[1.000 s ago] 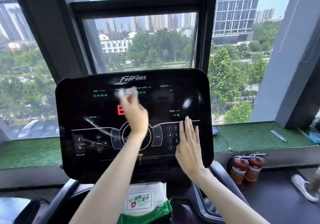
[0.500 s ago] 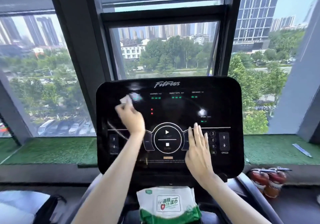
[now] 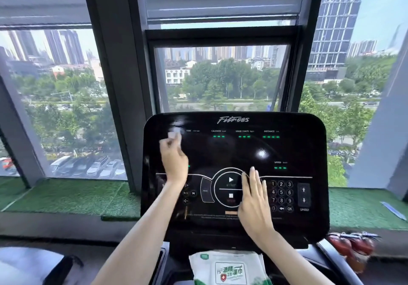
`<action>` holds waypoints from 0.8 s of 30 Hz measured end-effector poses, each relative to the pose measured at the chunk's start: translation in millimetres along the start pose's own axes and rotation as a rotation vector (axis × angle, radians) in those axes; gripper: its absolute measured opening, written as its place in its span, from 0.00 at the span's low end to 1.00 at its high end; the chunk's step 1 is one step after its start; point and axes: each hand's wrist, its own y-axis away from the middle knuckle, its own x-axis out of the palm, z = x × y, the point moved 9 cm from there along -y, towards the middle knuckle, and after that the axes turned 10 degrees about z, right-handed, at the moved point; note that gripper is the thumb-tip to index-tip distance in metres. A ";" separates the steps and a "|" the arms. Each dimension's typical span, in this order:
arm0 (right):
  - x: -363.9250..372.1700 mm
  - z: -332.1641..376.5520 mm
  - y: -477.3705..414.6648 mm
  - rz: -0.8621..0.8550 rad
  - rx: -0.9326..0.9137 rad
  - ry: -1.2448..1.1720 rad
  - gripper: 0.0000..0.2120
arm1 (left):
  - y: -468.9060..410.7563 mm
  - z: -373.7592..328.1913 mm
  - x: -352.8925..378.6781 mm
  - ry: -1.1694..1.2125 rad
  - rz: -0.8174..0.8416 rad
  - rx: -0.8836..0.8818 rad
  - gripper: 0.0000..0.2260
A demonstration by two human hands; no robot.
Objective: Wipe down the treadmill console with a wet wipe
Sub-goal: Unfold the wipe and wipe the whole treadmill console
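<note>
Two jobs are split: the left hand (image 3: 174, 160) pinches a wet wipe (image 3: 175, 136) against the upper left corner of the treadmill console (image 3: 234, 150), likely scrubbing that patch, while the right hand (image 3: 254, 203) lies flat, fingers straight, beside the round start button (image 3: 230, 179), probably steadying the panel. Blur smears the wipe's shape; the wipes pack (image 3: 229, 269) below the console is cut off.

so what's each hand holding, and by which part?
Left hand holds the wet wipe by its lower end, the top poking out, against the console. Right hand holds nothing, flat on the console.
</note>
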 end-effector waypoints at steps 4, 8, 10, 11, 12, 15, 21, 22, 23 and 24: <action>2.8 3.7 3.2 0.016 -0.020 0.043 0.38 | 75.9 -33.6 70.0 -0.254 0.545 0.646 0.20; 0.0 -15.2 6.8 0.001 0.031 0.035 0.38 | 23.8 16.1 0.7 -0.099 0.108 0.235 0.21; -1.9 -23.4 7.7 -0.012 0.061 0.034 0.38 | 3.8 32.6 -19.1 0.043 -0.150 -0.113 0.21; -3.9 -25.8 7.6 -0.022 0.068 0.035 0.38 | 0.8 27.2 -15.9 0.115 -0.227 -0.187 0.21; -6.3 -27.8 7.7 -0.034 0.073 0.031 0.38 | 0.2 15.3 -6.8 0.172 -0.261 -0.201 0.21; -13.2 -35.9 7.9 -0.063 0.081 0.021 0.39 | 12.5 -41.1 40.5 0.222 -0.161 -0.075 0.23; -25.6 -71.1 14.3 -0.080 0.145 0.029 0.39 | 52.7 -141.8 139.3 0.212 0.226 0.256 0.23; -25.6 -78.9 16.2 -0.072 0.158 0.021 0.39 | 58.1 -153.8 157.6 0.208 0.326 0.297 0.22; -26.3 -86.1 18.4 -0.069 0.164 0.014 0.40 | 64.5 -166.0 173.8 0.206 0.440 0.315 0.21; -28.0 -92.6 20.9 -0.070 0.168 0.005 0.40 | 70.8 -177.2 189.2 0.196 0.544 0.333 0.21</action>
